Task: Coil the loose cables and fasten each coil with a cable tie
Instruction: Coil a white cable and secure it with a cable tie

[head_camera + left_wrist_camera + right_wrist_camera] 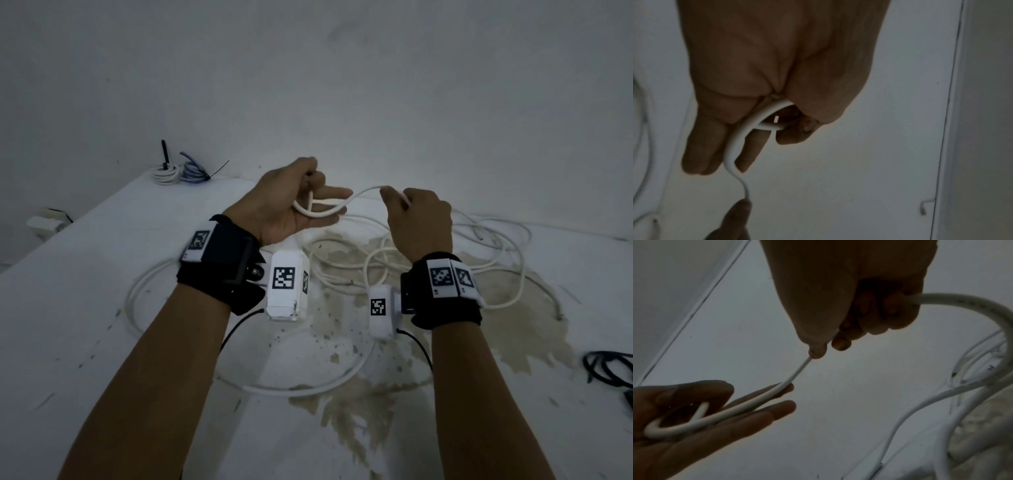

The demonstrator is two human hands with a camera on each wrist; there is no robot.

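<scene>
A long white cable (363, 191) spans between my two hands above the white table (85, 308). My left hand (308, 195) is palm up; its thumb pinches the cable end against the index finger, and a small loop (748, 407) lies across the straight remaining fingers (764, 417). In the left wrist view that loop (748, 128) crosses the fingers below the thumb. My right hand (400, 202) is a fist gripping the cable a short way to the right; the cable leaves its far side (953, 300). The rest of the cable (479, 240) sprawls in loose loops on the table beneath.
Two finished coils, one white (166, 173) and one blue (193, 169), each with a black tie, sit at the table's back left corner. A black cable (609, 373) lies at the right edge. A brown worn patch (359, 404) marks the tabletop. A wall rises behind.
</scene>
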